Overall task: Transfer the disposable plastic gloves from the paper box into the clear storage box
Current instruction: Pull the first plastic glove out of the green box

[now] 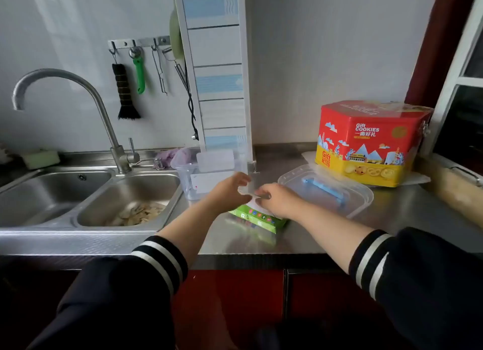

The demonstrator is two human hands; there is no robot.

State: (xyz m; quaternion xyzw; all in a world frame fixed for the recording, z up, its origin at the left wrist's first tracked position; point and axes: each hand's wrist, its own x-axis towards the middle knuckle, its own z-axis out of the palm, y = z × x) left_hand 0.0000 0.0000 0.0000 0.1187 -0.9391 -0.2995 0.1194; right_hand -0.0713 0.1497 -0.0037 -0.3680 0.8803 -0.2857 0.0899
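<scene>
A green paper box [257, 220] lies flat on the steel counter, partly under my hands. Thin clear plastic gloves [247, 190] rise from the box between my hands. My left hand [230, 191] pinches the gloves from the left, just above the box. My right hand [277, 199] pinches them from the right, its wrist over the box. Behind my left hand stands the clear storage box [190, 174], open at the top. Its clear lid [360, 192] with a blue handle lies on the counter to the right.
A double steel sink [86, 192] with a tall tap [104, 119] fills the left; the right basin holds scraps. A red and yellow cookie tin [366, 143] stands at the back right. A tiled column [217, 69] rises behind the storage box. Utensils hang on a wall rack.
</scene>
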